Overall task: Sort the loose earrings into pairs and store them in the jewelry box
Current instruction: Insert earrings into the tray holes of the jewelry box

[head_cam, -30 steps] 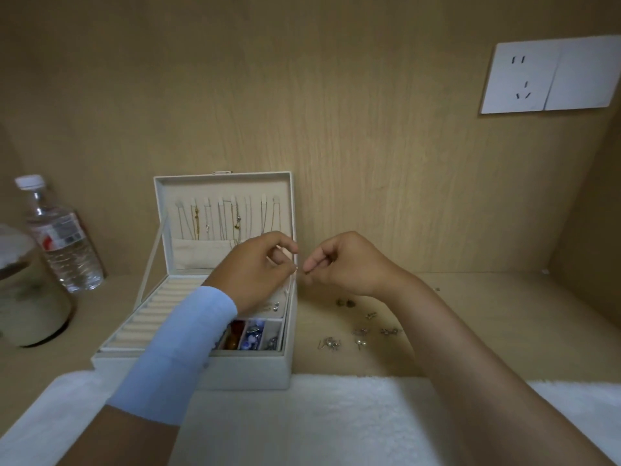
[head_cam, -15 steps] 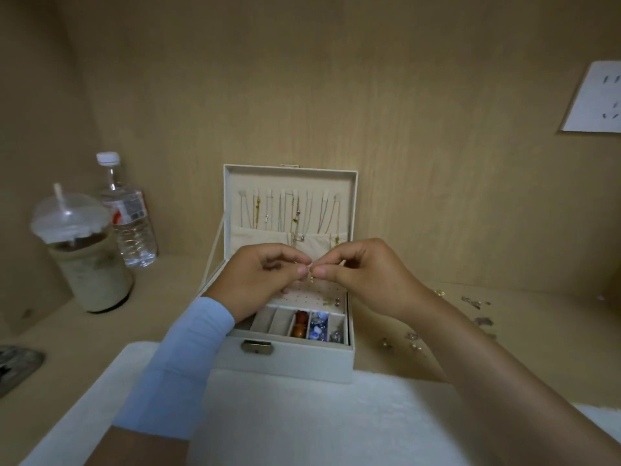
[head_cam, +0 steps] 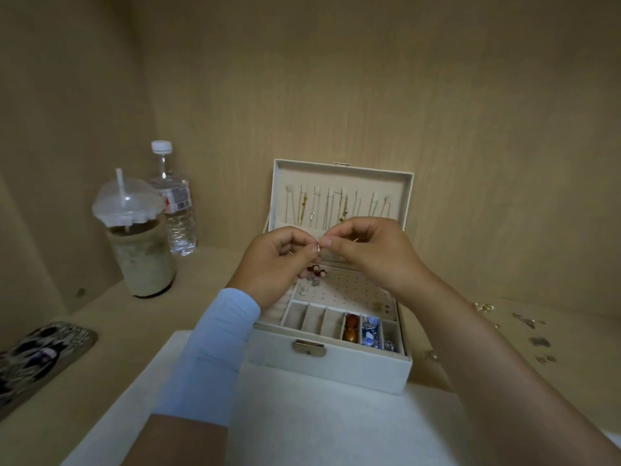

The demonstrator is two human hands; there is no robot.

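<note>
Both hands (head_cam: pixel 336 253) pinch a tiny metallic earring (head_cam: pixel 317 249) above the padded jewelry box (head_cam: pixel 336 364).

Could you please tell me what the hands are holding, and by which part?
The left hand and right hand together pinch a small earring; which part cannot be told.

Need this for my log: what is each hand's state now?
Left hand: closed, pinching a small pale metal earring.
Right hand: closed, pinching the same earring.

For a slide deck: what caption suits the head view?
Left hand and right hand pinch an earring over the open jewelry box; loose earrings lie at right.
</note>
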